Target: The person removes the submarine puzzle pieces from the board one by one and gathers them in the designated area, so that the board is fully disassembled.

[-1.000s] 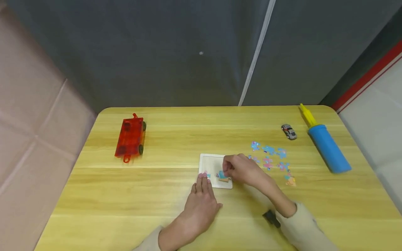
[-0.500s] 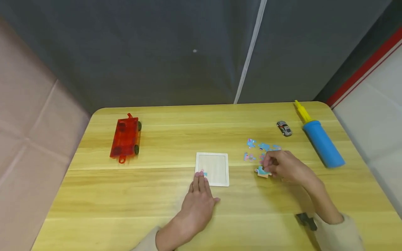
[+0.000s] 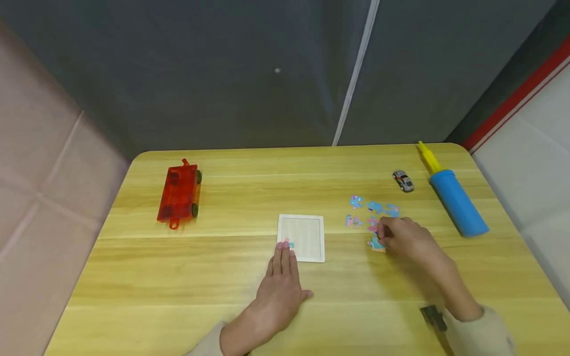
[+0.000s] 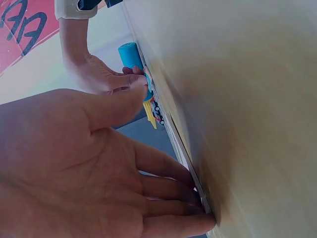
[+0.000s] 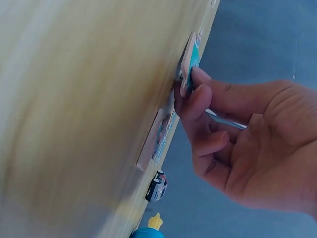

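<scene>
At the middle of the table, my left hand [image 3: 280, 296] rests its straight fingertips on the lower left corner of a white-rimmed puzzle tray [image 3: 322, 240]. A small pink and blue puzzle piece [image 3: 290, 244] shows in that corner, partly covered by the fingers. My right hand [image 3: 407, 242] pinches a blue-topped puzzle piece [image 5: 192, 62] between thumb and fingers, close to the tabletop. Several loose puzzle pieces [image 3: 375, 207] with blue and pink prints lie just beyond this hand, some of them hidden behind it. In the left wrist view, the left palm [image 4: 89, 163] fills the foreground.
A red wheeled toy cart [image 3: 178, 194] stands at the table's left. Toward the back right are a small silver toy car [image 3: 403, 181] and a blue hand pump [image 3: 459, 203] with a yellow nozzle. Dark fabric [image 3: 222, 79] hangs behind the table.
My right hand has carried the pinched puzzle piece from over the tray rightward to the loose pieces, then shifted only slightly. The left hand has stayed on the tray corner.
</scene>
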Motion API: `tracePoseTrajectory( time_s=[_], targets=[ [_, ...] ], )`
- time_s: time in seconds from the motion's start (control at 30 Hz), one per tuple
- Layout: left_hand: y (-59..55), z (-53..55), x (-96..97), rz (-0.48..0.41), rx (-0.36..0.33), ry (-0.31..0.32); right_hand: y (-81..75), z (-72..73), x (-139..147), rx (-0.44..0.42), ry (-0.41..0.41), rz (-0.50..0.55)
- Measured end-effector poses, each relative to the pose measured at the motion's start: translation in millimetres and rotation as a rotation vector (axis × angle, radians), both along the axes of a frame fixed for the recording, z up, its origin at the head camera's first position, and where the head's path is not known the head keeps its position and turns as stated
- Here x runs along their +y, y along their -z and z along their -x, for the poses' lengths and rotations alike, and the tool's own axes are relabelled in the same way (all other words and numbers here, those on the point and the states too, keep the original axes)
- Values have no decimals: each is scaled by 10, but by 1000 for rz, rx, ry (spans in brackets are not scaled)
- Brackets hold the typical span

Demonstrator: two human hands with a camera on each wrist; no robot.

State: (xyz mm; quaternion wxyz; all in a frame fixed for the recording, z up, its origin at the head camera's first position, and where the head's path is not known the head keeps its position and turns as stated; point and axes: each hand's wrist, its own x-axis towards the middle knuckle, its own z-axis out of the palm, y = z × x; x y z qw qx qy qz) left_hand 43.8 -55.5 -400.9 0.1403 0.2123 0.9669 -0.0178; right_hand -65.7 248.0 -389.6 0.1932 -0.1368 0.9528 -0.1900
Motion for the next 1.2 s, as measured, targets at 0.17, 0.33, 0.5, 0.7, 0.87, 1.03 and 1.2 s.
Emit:
tracePoseTrajectory(
  time_s=[0.17, 0.33, 0.5, 0.7, 0.87, 1.03, 1.2],
  targets=[
    [0, -4, 17, 21, -35, -16, 0, -43, -51, 48, 3, -36],
    [17, -4, 20, 72, -4, 10, 18, -93, -77, 86, 3, -75],
    [24, -13, 24, 133, 40, 38, 26, -138, -96, 95, 25, -78],
    [25, 0, 42, 124, 16, 19, -96, -136, -316, 105, -21, 18],
    [-4, 44, 38, 12, -87, -35, -257, -142, -739, 130, -184, 224],
    [224, 71, -6, -84, -115, -52, -242, -108, -1202, 109, -302, 255],
    [535, 73, -62, -85, -55, -33, -95, -54, -1559, 135, -326, 159]
  ],
)
